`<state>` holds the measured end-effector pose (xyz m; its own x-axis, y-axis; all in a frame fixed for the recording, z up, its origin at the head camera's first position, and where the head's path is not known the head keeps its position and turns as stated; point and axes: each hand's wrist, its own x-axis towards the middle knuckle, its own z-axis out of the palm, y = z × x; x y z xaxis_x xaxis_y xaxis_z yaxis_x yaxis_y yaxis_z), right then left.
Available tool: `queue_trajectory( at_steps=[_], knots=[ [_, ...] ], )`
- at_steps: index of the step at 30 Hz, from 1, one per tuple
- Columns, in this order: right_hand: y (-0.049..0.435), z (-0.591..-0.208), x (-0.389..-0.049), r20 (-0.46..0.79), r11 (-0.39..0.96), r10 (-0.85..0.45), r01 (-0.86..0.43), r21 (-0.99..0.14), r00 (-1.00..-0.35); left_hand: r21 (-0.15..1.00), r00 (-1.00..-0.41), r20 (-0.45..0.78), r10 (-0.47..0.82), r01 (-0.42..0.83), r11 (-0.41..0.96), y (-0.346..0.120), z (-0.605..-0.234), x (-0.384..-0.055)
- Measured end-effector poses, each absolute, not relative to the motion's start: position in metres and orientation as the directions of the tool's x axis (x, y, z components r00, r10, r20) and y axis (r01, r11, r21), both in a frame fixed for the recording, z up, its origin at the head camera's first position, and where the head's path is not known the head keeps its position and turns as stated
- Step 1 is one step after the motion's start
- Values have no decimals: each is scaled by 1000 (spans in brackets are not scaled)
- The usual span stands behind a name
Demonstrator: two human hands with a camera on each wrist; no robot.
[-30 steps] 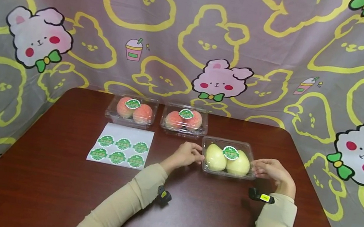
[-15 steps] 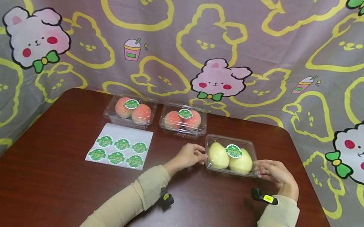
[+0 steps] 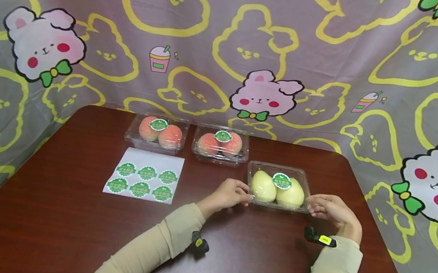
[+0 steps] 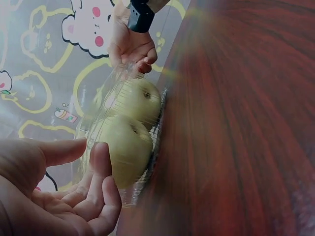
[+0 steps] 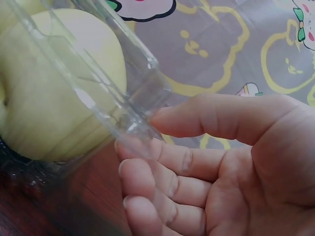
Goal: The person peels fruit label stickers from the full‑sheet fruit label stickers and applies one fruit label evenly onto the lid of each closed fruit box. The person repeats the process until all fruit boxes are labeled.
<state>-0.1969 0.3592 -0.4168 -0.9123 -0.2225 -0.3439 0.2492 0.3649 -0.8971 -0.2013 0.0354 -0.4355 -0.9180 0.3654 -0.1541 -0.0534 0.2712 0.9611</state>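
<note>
A clear plastic fruit box [image 3: 278, 206] with two pale yellow pears [image 3: 264, 188] stands right of centre on the table. A round green-and-white sticker [image 3: 282, 181] is on its lid. My left hand [image 3: 231, 195] holds the box's near left corner with thumb and curled fingers. At the opposite end my right hand [image 3: 331, 210] pinches the plastic edge. Up close in the right wrist view, the thumb and forefinger of that hand [image 5: 197, 162] meet at the box corner. Both pears [image 4: 125, 147] show through the plastic side in the left wrist view.
Two similar boxes of pink peaches, a left one [image 3: 176, 149] and a right one [image 3: 199, 154], stand along the back of the dark wood table [image 3: 43, 204]. Left of my left hand lies a white sheet [image 3: 154, 159] with several round green stickers. A patterned curtain [image 3: 197, 53] surrounds the table.
The pear box has shifted slightly right and away from me, with both hands following it. My left fingers have slid down from its left side to the near left corner.
</note>
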Motion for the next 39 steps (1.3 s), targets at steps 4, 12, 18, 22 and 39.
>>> queue_trajectory(
  at_steps=[4, 12, 18, 22, 39],
  knots=[
    [359, -418, -198, -350, 309, -194, 282, -908, -916, 965, -926, -154, 346, -65, 255, 39, -437, -203],
    [358, -422, -203, -331, 202, -118, 304, -931, -936, 978, -930, -198, 310, -168, 121, 51, -442, -209],
    [352, -427, -209, -357, 100, 2, 356, -929, -934, 972, -930, -233, 283, -225, 62, 60, -444, -217],
    [348, -428, -211, -364, 18, 40, 365, -931, -930, 970, -937, -242, 252, -243, 27, 64, -445, -223],
    [363, -429, -204, -364, 77, -170, 356, -931, -916, 981, -956, -194, 220, -194, 20, 61, -445, -224]
  ],
)
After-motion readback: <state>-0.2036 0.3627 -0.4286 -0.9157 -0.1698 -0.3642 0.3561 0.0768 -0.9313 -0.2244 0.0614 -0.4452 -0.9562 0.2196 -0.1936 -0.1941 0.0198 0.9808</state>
